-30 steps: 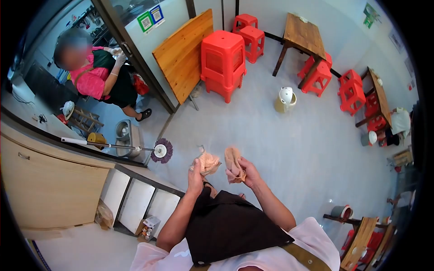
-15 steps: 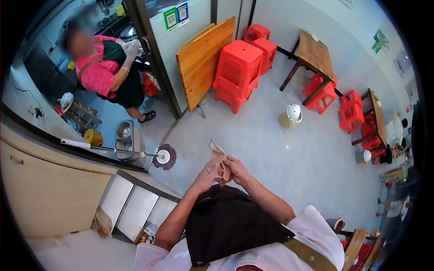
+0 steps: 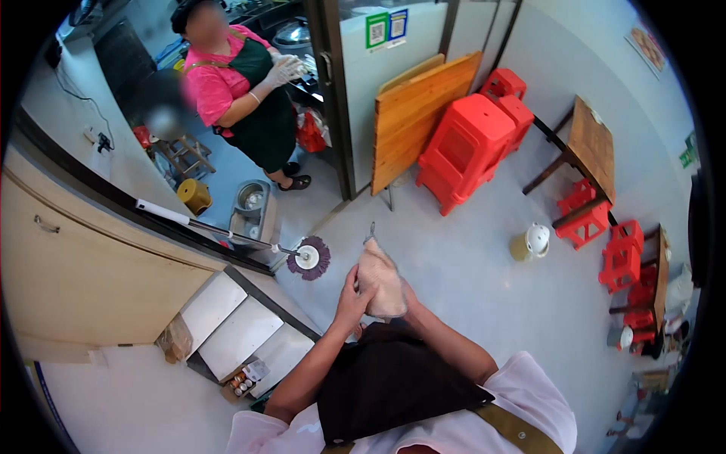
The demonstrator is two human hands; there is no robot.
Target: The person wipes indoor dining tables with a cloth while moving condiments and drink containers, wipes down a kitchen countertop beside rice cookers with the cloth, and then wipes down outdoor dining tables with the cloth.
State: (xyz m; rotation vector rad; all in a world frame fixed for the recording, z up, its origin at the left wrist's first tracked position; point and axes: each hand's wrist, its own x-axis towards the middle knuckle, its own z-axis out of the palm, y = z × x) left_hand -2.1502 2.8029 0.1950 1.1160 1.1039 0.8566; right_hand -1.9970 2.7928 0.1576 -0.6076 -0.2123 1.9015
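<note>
In the head view, a beige cleaning cloth (image 3: 382,281) with a grey edge and a small hanging loop at its top is spread out in front of my dark apron. My left hand (image 3: 351,304) grips its left side, thumb lying across the front. Behind the right edge of the cloth is my right hand (image 3: 411,300), holding that side; most of its fingers are hidden by the fabric.
A mop (image 3: 308,257) leans by the doorway at left, near a mop bucket (image 3: 253,212). A co-worker (image 3: 246,98) in gloves stands in the kitchen. Stacked red stools (image 3: 465,147), a folded wooden tabletop (image 3: 423,121), a lidded bin (image 3: 529,244) and a wooden table (image 3: 590,144) stand ahead.
The bunched cloth has been opened out into a flat piece between my hands. My view has turned left, so the room appears shifted right. The co-worker still has both gloved hands together.
</note>
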